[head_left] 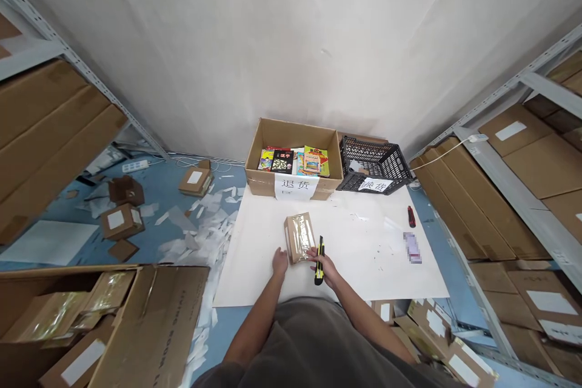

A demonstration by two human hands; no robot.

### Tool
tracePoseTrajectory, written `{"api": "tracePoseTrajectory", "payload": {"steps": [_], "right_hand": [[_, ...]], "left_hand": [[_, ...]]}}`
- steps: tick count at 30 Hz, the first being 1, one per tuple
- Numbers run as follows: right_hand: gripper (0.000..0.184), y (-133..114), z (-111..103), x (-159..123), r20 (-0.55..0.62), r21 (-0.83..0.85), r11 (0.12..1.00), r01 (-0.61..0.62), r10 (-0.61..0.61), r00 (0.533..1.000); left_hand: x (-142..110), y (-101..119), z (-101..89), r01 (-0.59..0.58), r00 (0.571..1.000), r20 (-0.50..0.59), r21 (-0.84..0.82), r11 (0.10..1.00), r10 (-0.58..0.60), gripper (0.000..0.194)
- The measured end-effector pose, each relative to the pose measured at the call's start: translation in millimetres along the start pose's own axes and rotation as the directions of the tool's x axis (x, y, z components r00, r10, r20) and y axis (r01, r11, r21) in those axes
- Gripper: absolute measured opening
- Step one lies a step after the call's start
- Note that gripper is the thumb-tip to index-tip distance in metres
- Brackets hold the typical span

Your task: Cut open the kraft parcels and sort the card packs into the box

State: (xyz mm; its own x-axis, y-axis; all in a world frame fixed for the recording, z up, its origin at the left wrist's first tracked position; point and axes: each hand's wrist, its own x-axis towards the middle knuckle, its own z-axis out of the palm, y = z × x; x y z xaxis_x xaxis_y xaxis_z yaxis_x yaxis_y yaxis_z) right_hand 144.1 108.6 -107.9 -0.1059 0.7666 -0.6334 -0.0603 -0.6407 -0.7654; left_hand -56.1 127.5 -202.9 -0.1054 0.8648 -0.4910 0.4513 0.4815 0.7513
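A small cardboard box (301, 236) wrapped in shiny clear tape lies on the white tabletop (254, 267) in front of me. My left hand (280, 260) is beside its lower left edge, fingers extended and nothing held; whether it touches the box I cannot tell. A yellow and black utility knife (319, 264) is in my right hand (326, 268), which is closed around it at the box's lower right corner. The fingertips of that hand reach onto the box. The knife points away from me; whether its blade is out is too small to tell.
Behind stand a large carton (259, 185) of books and a black plastic crate (348, 185), both with paper signs. A red knife (411, 216) and a blurred purple item (412, 247) lie right. An open carton (168, 321) of parcels stands left; paper scraps (218, 212) cover the floor.
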Motion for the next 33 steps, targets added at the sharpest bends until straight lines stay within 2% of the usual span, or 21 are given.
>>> {"api": "tracePoseTrajectory", "payload": {"steps": [2, 3, 4, 5, 6, 7, 8, 9, 11, 13, 16, 19, 21, 24, 28, 33], "right_hand": [[0.065, 0.3, 3.2, 3.5, 0.02, -0.018, 1.0, -0.007, 0.008, 1.0], [0.065, -0.6, 4.0, 5.6, 0.019, -0.035, 0.999, 0.0, 0.0, 1.0], [0.063, -2.4, 4.2, 7.8, 0.014, -0.054, 0.998, 0.008, -0.007, 1.0], [0.062, -5.2, 3.7, 10.0, 0.004, -0.077, 0.997, 0.013, -0.013, 1.0], [0.059, -8.9, 2.9, 12.2, -0.019, -0.11, 0.994, 0.014, -0.016, 1.0], [0.056, -13.5, 1.9, 14.4, -0.047, -0.155, 0.988, 0.013, -0.02, 0.999], [0.053, -18.9, 1.0, 16.6, -0.071, -0.213, 0.977, 0.01, -0.026, 0.997], [0.051, -24.9, 0.6, 18.9, -0.09, -0.278, 0.96, 0.009, -0.036, 0.995], [0.052, -38.5, 2.8, 24.1, -0.101, -0.423, 0.905, 0.036, -0.087, 0.991], [0.057, -52.9, 10.0, 31.0, -0.083, -0.575, 0.814, 0.081, -0.157, 0.984], [0.057, -73.1, 28.2, 46.4, -0.047, -0.776, 0.623, 0.099, -0.214, 0.976], [0.05, -86.9, 47.7, 65.6, -0.014, -0.9, 0.43, 0.076, -0.203, 0.979], [0.042, -91.1, 58.0, 76.7, -0.023, -0.937, 0.348, 0.036, -0.165, 0.986], [0.035, -92.4, 68.9, 87.1, -0.078, -0.951, 0.307, -0.039, -0.114, 0.99], [0.039, -97.6, 76.8, 91.7, -0.116, -0.956, 0.278, -0.089, -0.083, 0.99], [0.057, -114.5, 76.7, 87.5, -0.126, -0.934, 0.319, -0.163, 0.132, 0.983]], "left_hand": [[10.0, 6.6, -20.5, 0.012, 0.994, -0.107, 0.032, 0.999, -0.009, 0.066], [15.3, 12.7, -32.0, -0.033, 0.986, -0.162, 0.079, 0.996, 0.045, 0.066], [20.4, 20.6, -43.4, -0.129, 0.973, -0.17, 0.159, 0.979, 0.156, 0.068], [25.3, 29.7, -53.9, -0.244, 0.954, -0.109, 0.256, 0.935, 0.279, 0.075], [29.7, 39.3, -62.8, -0.347, 0.93, 0.01, 0.346, 0.872, 0.367, 0.09], [33.5, 48.9, -69.6, -0.419, 0.907, 0.152, 0.42, 0.805, 0.392, 0.109], [36.4, 57.8, -74.1, -0.453, 0.891, 0.272, 0.475, 0.754, 0.364, 0.121], [38.4, 65.4, -76.3, -0.462, 0.882, 0.352, 0.517, 0.721, 0.313, 0.129], [39.5, 76.2, -75.6, -0.44, 0.884, 0.413, 0.577, 0.688, 0.218, 0.135], [37.5, 81.5, -71.2, -0.405, 0.9, 0.397, 0.608, 0.683, 0.181, 0.134], [32.4, 84.5, -66.0, -0.379, 0.913, 0.374, 0.625, 0.683, 0.164, 0.133], [29.1, 87.0, -65.8, -0.361, 0.918, 0.372, 0.631, 0.686, 0.14, 0.133], [28.2, 88.7, -67.1, -0.35, 0.919, 0.374, 0.629, 0.694, 0.125, 0.134], [28.1, 89.8, -67.8, -0.336, 0.921, 0.374, 0.621, 0.708, 0.11, 0.135], [29.5, 87.2, -66.4, -0.326, 0.924, 0.37, 0.622, 0.712, 0.099, 0.135], [33.7, 81.2, -68.4, -0.337, 0.923, 0.366, 0.633, 0.697, 0.114, 0.133]]}}
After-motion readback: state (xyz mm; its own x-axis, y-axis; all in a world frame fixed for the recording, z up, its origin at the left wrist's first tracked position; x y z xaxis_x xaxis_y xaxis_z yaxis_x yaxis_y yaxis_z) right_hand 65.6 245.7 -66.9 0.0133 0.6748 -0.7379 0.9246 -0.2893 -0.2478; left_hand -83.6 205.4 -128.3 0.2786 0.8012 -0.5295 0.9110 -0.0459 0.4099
